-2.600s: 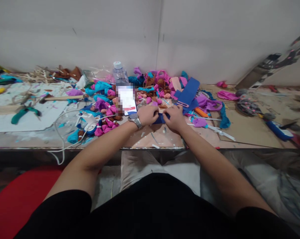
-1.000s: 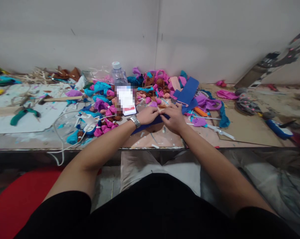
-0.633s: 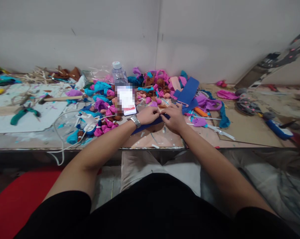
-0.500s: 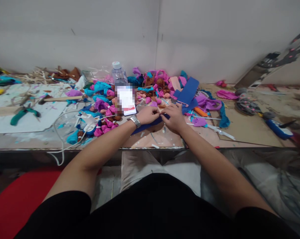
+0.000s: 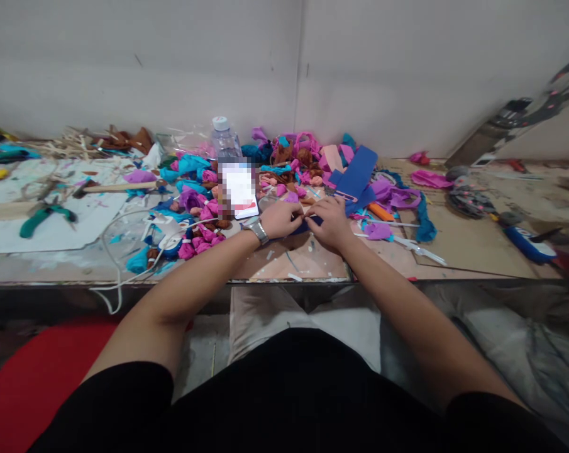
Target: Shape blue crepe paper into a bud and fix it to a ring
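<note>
My left hand, with a metal watch on its wrist, has its fingers closed at the edge of a dark blue strip of what looks like paper. Facing it, my right hand pinches the same strip, its fingertips almost meeting those of the left. Both hands rest low over the tabletop near its front edge. The strip is mostly covered by my hands. Just beyond the right hand lies a wider flat blue piece, and an orange-handled tool sits beside it.
A lit phone leans before a clear bottle. Crumpled pink, blue and brown pieces crowd around it. Leftward are a hammer, green-handled pliers and a white cable. Scissors lie on the right, by cardboard.
My left hand and wrist have shifted slightly to the right and rolled, covering more of the blue strip. The right hand stays nearly in place.
</note>
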A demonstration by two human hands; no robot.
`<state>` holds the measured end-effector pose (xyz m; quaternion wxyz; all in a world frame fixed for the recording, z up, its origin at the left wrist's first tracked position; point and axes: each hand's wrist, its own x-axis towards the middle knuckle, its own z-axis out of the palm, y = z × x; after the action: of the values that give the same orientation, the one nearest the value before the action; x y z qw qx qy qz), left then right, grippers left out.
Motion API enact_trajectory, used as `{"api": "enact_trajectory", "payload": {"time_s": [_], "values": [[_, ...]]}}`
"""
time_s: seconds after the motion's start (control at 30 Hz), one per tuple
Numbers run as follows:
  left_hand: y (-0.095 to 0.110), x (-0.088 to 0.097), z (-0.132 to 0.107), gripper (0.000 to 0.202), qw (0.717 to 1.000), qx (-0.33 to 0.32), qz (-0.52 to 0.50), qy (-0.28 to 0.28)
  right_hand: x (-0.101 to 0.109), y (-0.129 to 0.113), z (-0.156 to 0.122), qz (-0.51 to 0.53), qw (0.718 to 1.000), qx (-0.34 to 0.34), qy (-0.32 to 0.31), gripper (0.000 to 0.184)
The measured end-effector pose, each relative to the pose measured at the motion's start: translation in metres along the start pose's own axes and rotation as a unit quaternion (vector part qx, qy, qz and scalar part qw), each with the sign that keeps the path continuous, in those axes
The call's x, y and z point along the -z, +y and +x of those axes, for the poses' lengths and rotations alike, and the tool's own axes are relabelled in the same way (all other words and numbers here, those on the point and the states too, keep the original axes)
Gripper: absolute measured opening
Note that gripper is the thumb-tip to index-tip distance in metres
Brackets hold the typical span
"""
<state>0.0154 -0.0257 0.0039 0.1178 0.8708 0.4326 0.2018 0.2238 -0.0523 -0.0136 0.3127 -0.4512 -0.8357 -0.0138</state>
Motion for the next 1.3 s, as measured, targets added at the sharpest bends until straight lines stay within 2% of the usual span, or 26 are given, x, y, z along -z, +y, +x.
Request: {"api": "enact_trajectory", "payload": {"time_s": [0.17, 0.5, 0.87, 1.3], "values": [[0.0031, 0.001, -0.0014, 0.03, 0.998, -0.018, 0.064, 0.002, -0.0015, 0.001, -0.0004, 0.003, 1.0, -0.006, -0.001, 0.015], [0.0064, 0.0002, -0.0014, 0.03, 0.998, -0.028, 0.062, 0.006, -0.0005, -0.0005, 0.0018, -0.004, 1.0, -0.022, -0.021, 0.012], [0.0023, -0.0033, -0.0018, 0.028, 0.999, -0.039, 0.022, 0.013, -0.0014, -0.0015, 0.0014, -0.019, 0.999, -0.035, -0.01, 0.012], [-0.002, -0.0062, -0.0007, 0.022, 0.997, -0.048, 0.059, 0.005, -0.0017, -0.0017, 0.0005, -0.005, 1.0, -0.027, -0.006, 0.009]]}}
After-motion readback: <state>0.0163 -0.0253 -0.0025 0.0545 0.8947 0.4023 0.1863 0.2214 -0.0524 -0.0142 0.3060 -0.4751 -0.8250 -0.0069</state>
